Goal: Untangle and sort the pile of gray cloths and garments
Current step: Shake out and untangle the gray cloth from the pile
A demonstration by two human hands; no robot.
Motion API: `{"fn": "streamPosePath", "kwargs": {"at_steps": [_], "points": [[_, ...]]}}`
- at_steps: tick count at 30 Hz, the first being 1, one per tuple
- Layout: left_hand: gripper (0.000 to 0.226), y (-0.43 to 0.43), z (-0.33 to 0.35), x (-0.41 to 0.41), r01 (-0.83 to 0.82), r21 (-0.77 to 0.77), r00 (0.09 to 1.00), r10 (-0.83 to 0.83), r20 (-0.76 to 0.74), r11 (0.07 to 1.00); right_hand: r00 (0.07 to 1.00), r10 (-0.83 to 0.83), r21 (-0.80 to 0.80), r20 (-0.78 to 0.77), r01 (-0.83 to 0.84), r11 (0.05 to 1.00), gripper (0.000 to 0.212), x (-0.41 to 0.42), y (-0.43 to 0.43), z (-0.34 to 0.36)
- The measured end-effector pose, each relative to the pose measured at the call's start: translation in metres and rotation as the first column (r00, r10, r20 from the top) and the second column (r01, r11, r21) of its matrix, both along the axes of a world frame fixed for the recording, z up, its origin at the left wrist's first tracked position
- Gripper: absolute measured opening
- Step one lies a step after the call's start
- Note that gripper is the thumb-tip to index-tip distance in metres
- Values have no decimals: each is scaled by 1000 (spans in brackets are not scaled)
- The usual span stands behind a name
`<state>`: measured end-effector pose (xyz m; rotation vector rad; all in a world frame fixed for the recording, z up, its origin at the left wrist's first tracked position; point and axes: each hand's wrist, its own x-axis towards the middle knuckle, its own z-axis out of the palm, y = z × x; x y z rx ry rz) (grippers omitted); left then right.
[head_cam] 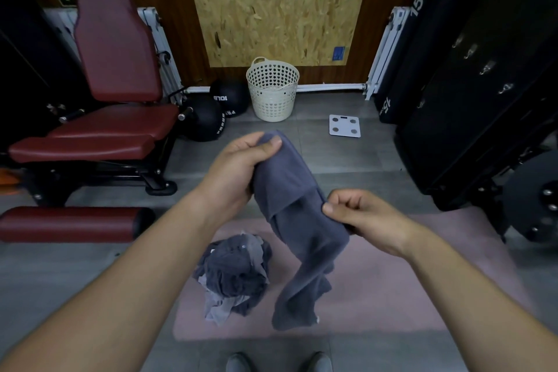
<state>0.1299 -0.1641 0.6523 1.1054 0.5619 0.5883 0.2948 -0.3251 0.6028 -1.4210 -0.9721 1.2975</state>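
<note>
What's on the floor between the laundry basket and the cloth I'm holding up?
Nothing: in the head view, only bare gray floor separates the basket from the held cloth. The white scale sits off to the right.

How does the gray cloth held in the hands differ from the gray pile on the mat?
The held cloth hangs in the air, gripped by the left hand and right hand; the pile lies on the pink mat untouched. The held cloth is a single draped piece; the pile is a tangled heap with lighter scraps. Both are gray fabric.
</note>
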Motion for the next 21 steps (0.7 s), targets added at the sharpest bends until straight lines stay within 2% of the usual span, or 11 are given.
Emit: {"fn": "streamPosePath", "kwargs": {"at_steps": [2, 5, 9, 11, 12, 14, 16, 17, 19, 20, 21], "points": [[12, 6, 0, -7, -101, -44, 994, 103, 39, 994, 995, 61, -40, 79, -58, 998, 29, 3, -3, -1], [12, 18, 2, -17, -239, -114, 964, 249, 88, 964, 946, 189, -148, 265, -153, 977, 37, 4, -2, -6], [14, 53, 4, -48, -435, -175, 877, 459, 143, 884, 924, 218, -217, 314, -154, 964, 36, 15, -12, -15], [16, 68, 0, -62, -527, -97, 841, 534, 85, 844, 936, 139, -205, 325, -74, 976, 38, 24, -21, -20], [14, 71, -5, -65, -543, 3, 840, 543, 9, 840, 944, 73, -182, 323, -14, 983, 41, 27, -24, -21], [6, 63, -20, -60, -411, 298, 855, 478, -202, 861, 963, -81, -107, 258, 111, 988, 47, 28, -22, -21], [27, 42, -38, -44, -141, 448, 885, 315, -343, 883, 975, -162, -25, 153, 167, 986, 51, 21, -10, -15], [40, 29, -45, -36, -5, 444, 907, 191, -376, 896, 980, -163, 11, 111, 163, 987, 46, 14, -1, -10], [62, 5, -53, -19, 250, 322, 911, -110, -397, 913, 991, -119, 37, 53, 117, 992, 27, -3, 16, 3], [61, -3, -56, -12, 349, 263, 887, -227, -403, 899, 995, -95, 36, 29, 94, 995, 22, -9, 23, 9], [50, -9, -56, -6, 416, 238, 864, -300, -405, 877, 997, -82, 35, 6, 82, 996, 20, -12, 29, 13]]}}
